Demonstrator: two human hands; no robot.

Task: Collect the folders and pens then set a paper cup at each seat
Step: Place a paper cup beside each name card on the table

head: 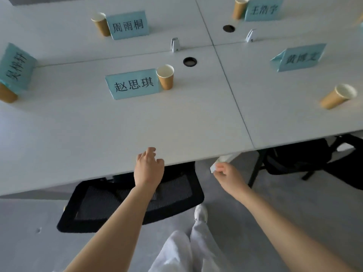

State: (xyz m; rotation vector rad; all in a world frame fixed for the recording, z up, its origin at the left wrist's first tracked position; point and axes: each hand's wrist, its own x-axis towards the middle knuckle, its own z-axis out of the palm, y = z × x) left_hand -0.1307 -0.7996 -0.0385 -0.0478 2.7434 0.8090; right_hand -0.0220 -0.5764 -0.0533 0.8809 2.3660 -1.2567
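Note:
Several brown paper cups stand on the white table (pixel 176 124). One cup (pixel 166 77) is beside the nearest blue name card (pixel 133 85). Another cup (pixel 337 96) is at the right, in front of a card (pixel 300 57). A cup (pixel 101 23) and a cup (pixel 239 6) stand by the far cards, and one cup (pixel 6 94) is at the left edge. My left hand (pixel 148 165) hovers at the table's front edge, fingers loosely apart and holding nothing. My right hand (pixel 225 173) is below the edge, its fingertips pinched on a small white object (pixel 222 160). No folders or pens are in view.
A black mesh chair (pixel 129 199) is pushed under the table in front of me, and another black chair (pixel 298 156) is at the right. Two cable holes (pixel 189 61) (pixel 228 28) and two white clips (pixel 174 44) (pixel 251 35) sit along the table's middle seam.

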